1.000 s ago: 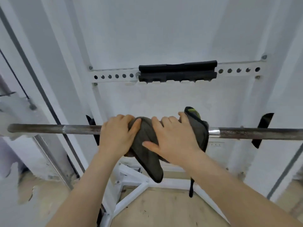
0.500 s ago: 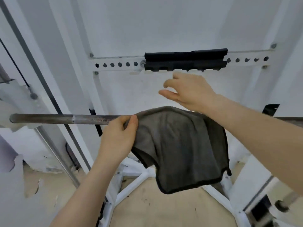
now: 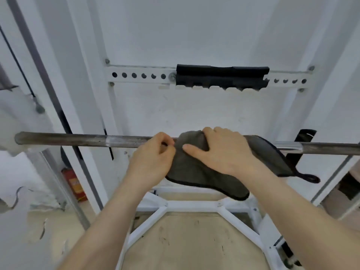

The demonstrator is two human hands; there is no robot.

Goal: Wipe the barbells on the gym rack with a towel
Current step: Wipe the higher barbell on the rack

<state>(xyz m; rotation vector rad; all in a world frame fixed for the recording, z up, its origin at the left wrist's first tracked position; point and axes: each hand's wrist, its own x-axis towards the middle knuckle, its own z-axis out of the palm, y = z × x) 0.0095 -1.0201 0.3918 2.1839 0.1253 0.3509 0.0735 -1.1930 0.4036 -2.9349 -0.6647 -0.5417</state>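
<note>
White wall (image 3: 194,32) is sitting close behind; one barbell (image 3: 78,140) is running across the rack (image 3: 136,76), bare and free out to the left; one grey towel (image 3: 194,172) is draping over its middle; left hand (image 3: 152,162) is pinching its edge, right hand (image 3: 222,154) is curling over it on the bar.

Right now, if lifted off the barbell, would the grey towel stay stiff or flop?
Probably floppy: the towel drapes over the barbell and sags below it. Likely light: it looks thin, with a slim hanging loop. May slide on smooth metal.
</note>
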